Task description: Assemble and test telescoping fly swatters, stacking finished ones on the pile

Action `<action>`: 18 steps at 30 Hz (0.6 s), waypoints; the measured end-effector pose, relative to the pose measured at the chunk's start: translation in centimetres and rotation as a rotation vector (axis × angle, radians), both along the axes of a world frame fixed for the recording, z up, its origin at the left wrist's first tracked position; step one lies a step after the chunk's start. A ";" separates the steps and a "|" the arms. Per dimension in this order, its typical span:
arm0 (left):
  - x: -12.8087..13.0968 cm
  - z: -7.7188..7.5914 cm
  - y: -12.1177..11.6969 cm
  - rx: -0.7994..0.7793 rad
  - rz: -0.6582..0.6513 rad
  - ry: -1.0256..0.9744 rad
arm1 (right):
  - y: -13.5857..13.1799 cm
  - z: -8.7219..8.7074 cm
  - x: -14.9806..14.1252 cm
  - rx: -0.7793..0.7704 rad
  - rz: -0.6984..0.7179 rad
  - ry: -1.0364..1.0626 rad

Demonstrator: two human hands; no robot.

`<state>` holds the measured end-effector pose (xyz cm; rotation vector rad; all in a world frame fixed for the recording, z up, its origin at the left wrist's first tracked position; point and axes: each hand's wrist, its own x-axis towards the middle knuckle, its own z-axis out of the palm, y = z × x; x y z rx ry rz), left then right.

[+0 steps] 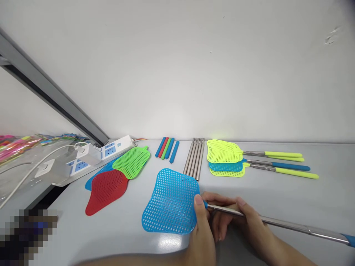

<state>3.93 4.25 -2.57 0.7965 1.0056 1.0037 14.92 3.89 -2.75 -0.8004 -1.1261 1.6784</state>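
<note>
blue plastic swatter head (170,201) lay flat on the grey-white table (124,236), with its neck at the fingers. left hand (202,232) was on its right edge: left thumb (198,200) sat on top of the mesh, the other fingers were below and mostly hidden, and together they pinched the edge. right hand (244,221) was wrapped around the telescopic steel handle (277,222) just beside the left hand, fingers curled under the shaft and right thumb (240,202) on top, clamped. small blue collar (205,204) showed where the shaft met the head. blue end grip (350,240) ran off the right edge of the view. no readable brand or text anywhere; power strip (116,147) had blue-marked panels, too small to read. white plug adapter (88,154) sat in the strip, with white cable (41,173) running left. beyond the head: steel rods (194,159) in a row, lower ends just beside its top corner, and colored grips (166,148) further left. left of it: red swatter head (105,192), overlapping green swatter head (132,162) and a second blue swatter head (95,181). right: three assembled swatters (224,157), yellow and blue, handles pointing right. clear bag of colorful packets (19,147) lay far left. pixelated patch at lower left, can't tell what.
</note>
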 end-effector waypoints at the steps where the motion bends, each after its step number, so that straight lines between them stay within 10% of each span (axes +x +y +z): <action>1: 0.0 0.1 0.0 0.014 0.003 0.014 | 0.0 0.0 0.0 -0.002 0.013 0.003; 18: 0.2 0.4 -0.4 0.145 -0.026 0.087 | -0.2 0.3 0.2 0.018 0.075 -0.133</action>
